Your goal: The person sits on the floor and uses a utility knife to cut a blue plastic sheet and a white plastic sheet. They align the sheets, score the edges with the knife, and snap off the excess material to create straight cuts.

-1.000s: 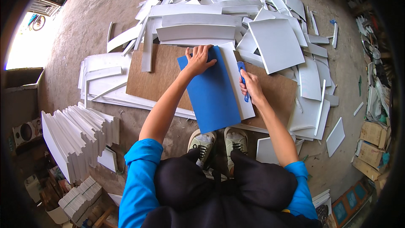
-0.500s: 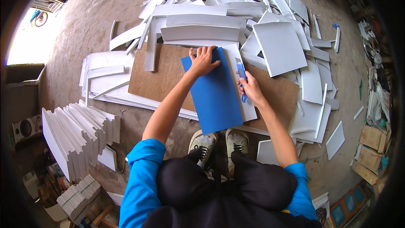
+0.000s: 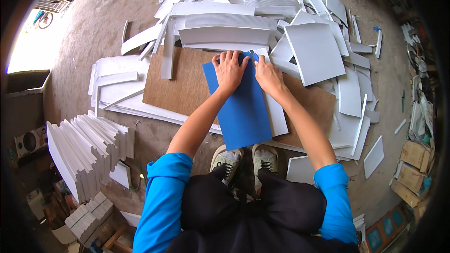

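A blue rectangular sheet (image 3: pixel 243 117) lies over a white foam-like board (image 3: pixel 277 118), whose right margin shows beside it. Near the sheet's far edge my left hand (image 3: pixel 229 71) presses down with fingers stretched and spread, holding nothing. My right hand (image 3: pixel 269 78) grips a blue utility knife (image 3: pixel 254 56), its tip at the far end of the sheet's right edge. Most of the knife is hidden by the fingers; whether the blade touches the white board I cannot tell. Both layers rest on a brown wooden board (image 3: pixel 176 79).
Beyond the wooden board is a heap of white panels and strips (image 3: pixel 225 21). More white sheets (image 3: pixel 117 91) lie under its left side. A row of upright white pieces (image 3: pixel 89 152) stands at left. Cardboard boxes (image 3: pixel 415 154) sit at far right. My shoes (image 3: pixel 226 161) are close to the near edge.
My right hand has moved up and left with the utility knife, from beside the white board to the far end of the blue sheet's right edge. My left hand has shifted slightly right.
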Demonstrator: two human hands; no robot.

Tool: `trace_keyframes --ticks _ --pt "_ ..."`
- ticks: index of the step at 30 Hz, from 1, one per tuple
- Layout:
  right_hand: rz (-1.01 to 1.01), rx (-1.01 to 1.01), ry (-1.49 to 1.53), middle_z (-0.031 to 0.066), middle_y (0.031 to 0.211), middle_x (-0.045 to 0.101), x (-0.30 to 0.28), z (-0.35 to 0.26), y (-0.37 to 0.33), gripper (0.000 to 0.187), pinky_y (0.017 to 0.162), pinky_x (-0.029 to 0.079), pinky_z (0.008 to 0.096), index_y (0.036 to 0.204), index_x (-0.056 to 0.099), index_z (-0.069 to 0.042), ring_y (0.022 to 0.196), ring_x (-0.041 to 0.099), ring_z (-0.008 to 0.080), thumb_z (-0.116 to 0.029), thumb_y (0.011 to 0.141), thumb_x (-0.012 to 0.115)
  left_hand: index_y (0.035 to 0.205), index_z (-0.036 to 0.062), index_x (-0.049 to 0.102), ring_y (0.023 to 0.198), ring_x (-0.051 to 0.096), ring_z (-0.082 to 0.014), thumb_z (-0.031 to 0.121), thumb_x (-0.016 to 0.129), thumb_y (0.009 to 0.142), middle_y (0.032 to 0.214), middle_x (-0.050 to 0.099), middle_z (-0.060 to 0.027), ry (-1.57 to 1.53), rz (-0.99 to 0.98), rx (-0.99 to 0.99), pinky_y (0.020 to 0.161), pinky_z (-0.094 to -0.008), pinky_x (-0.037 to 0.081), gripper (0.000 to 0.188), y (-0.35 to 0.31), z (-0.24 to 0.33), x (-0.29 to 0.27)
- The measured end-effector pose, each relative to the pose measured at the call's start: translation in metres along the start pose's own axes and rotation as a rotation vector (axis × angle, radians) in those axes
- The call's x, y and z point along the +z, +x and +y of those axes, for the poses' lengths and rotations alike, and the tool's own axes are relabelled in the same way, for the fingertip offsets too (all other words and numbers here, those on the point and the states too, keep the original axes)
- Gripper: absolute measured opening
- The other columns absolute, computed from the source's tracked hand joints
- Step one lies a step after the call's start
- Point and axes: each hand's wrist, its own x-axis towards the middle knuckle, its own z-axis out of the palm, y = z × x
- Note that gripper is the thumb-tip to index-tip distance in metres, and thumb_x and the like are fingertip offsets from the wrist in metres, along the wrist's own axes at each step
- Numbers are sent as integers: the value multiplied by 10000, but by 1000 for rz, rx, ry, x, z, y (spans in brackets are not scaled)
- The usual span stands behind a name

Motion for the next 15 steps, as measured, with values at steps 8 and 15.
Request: trace_keyframes --ticks 8,15 --pt "-44 11 -1 234 780 621 7 -8 15 232 679 502 451 961 456 48 774 621 381 -157 879 384 963 152 590 931 506 -203 403 535 821 919 582 -33 20 20 -3 870 -401 291 294 0 -1 1" --pt "-127 69 25 286 829 596 6 -2 24 297 735 467 502 983 467 44 830 584 437 -217 898 352 987 161 588 963 506 -203 393 544 818 950 587 -31 23 -14 -36 896 -410 286 290 2 4 2"
